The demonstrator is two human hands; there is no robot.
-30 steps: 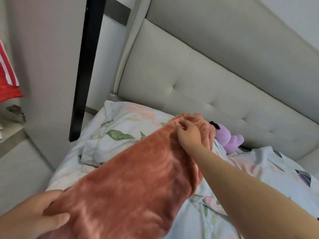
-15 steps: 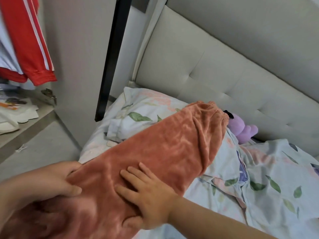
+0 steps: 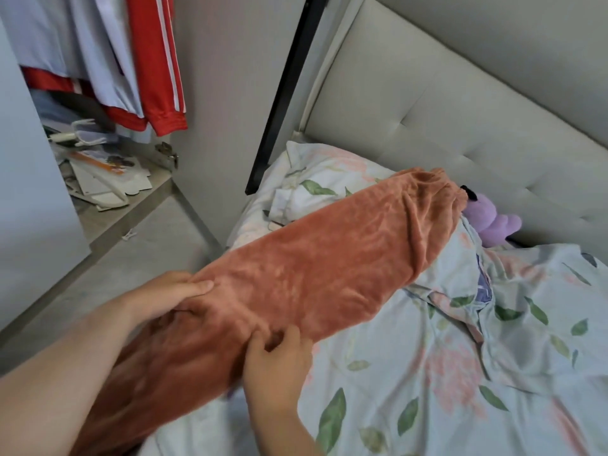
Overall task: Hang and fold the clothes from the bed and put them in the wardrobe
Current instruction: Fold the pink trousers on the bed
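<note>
Both hands hold the orange velvet garment (image 3: 316, 264), which lies stretched over the bed cover (image 3: 460, 373) and reaches away from the hands up to the pillow (image 3: 316, 179). The left hand (image 3: 167, 294) grips its left edge, thumb on top. The right hand (image 3: 279, 360) pinches the near edge with curled fingers. Beyond the garment's far end sits a purple plush toy (image 3: 490, 225). Far to the left of the left hand, a red jacket (image 3: 154, 60) hangs in the open wardrobe (image 3: 204, 93).
</note>
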